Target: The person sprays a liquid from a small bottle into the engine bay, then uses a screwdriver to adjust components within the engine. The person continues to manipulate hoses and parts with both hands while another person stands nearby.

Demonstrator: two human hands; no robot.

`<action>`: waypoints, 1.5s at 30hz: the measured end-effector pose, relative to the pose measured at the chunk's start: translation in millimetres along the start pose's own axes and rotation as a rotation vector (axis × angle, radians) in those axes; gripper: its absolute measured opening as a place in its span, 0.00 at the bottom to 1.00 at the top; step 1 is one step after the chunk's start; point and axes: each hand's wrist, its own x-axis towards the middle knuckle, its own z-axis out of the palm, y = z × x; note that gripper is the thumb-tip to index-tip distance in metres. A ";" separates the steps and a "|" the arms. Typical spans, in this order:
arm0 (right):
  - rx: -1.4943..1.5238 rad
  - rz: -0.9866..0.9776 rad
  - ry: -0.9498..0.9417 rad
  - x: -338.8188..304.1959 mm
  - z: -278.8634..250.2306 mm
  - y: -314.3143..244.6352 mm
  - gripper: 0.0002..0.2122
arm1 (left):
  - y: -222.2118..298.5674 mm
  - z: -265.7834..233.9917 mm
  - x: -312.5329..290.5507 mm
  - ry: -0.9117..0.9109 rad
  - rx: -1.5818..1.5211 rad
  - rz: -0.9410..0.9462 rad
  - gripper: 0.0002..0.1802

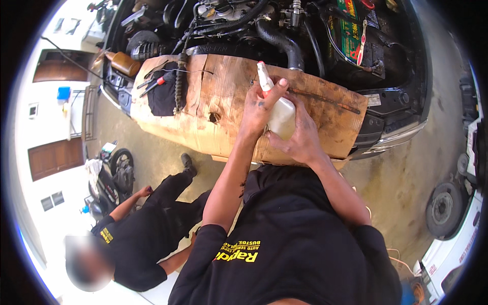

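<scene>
Over the front of an open engine bay, I hold a translucent spray bottle point(282, 119) with a white and red nozzle; pale yellowish liquid shows inside. My left hand point(258, 108) is wrapped round its neck, the thumb up beside the nozzle. Closed on the body from the other side is my right hand point(303, 136), fingers along its side and thumb near the base. The bottle tilts, nozzle pointing up toward the engine. Beneath both hands lies a stained cardboard sheet point(203, 132) covering the car's front edge.
On the cardboard's left, a black cloth point(168, 99) carries tools with red and black handles point(152, 86). A rusty rod point(325, 99) lies on its right side. A battery point(353, 48) sits in the bay. A co-worker point(147, 229) in black is at my left, near a motorcycle point(109, 178).
</scene>
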 end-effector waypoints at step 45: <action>-0.222 0.138 0.021 65.5 -0.7 -13.2 0.48 | -19.6 -41.5 92.5 -0.641 -0.069 0.320 0.44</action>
